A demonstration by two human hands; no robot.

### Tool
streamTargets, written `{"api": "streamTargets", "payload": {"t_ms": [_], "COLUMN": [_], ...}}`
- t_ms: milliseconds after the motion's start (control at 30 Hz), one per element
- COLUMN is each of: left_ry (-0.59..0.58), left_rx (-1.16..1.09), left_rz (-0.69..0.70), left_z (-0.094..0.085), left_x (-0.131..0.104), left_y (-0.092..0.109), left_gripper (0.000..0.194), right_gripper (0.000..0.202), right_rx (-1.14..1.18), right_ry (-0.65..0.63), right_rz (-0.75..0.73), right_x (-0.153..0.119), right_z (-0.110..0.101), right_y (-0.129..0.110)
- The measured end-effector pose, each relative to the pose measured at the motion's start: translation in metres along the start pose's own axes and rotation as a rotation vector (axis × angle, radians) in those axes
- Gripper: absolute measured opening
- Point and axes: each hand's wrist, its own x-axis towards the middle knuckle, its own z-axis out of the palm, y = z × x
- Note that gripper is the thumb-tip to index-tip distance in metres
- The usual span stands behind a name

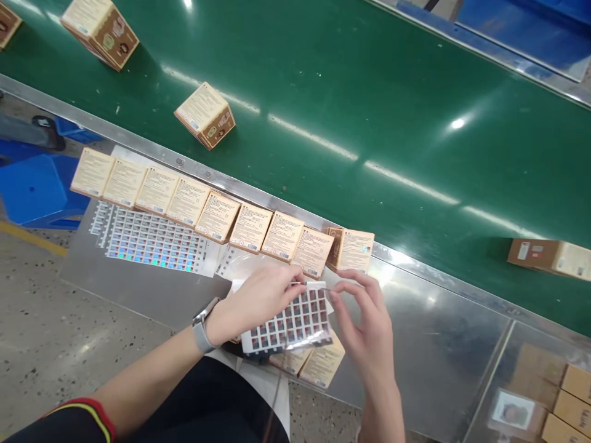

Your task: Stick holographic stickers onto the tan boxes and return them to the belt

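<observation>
A sheet of small stickers (295,320) hangs tilted over the metal table's front edge. My left hand (258,296), with a watch on the wrist, pinches its top edge. At the sheet's top right corner my right hand (364,314) has thumb and index finger pressed around a thin strip. Behind the hands runs a row of cream boxes (249,226), printed faces up; the rightmost box (355,251) carries a small shiny sticker. Two more boxes (322,363) lie partly hidden beneath the sheet.
More sticker sheets (152,241) lie on the metal table (415,344) at left. A green conveyor (369,80) beyond a metal rail bears boxes, one (206,115) near the rail. Brown boxes (575,406) stand at lower right, a blue stool (39,187) at left.
</observation>
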Motion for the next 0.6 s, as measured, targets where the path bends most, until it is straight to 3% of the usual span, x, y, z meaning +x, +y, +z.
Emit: {"api": "streamTargets", "payload": {"t_ms": [133, 200, 333, 600], "left_ry": [-0.073, -0.124, -0.199, -0.179], "left_rx": [0.141, 0.194, 0.239, 0.256], "left_rz": [0.289, 0.362, 0.349, 0.364], "left_z": [-0.001, 0.001, 0.005, 0.008], "left_x": [-0.004, -0.005, -0.002, 0.001], "left_y": [-0.025, -0.033, -0.036, -0.033], "left_gripper": [0.013, 0.015, 0.015, 0.014], "right_gripper": [0.023, 0.030, 0.031, 0.032], "right_rx": [0.432, 0.613, 0.694, 0.592], "right_ry": [0.221, 0.302, 0.457, 0.486], "right_rz": [0.546, 0.695, 0.721, 0.704], "right_x": [0.004, 0.010, 0.021, 0.025], "right_z": [0.031, 0.048, 0.071, 0.077], "right_y": [0.001, 0.001, 0.001, 0.001]}}
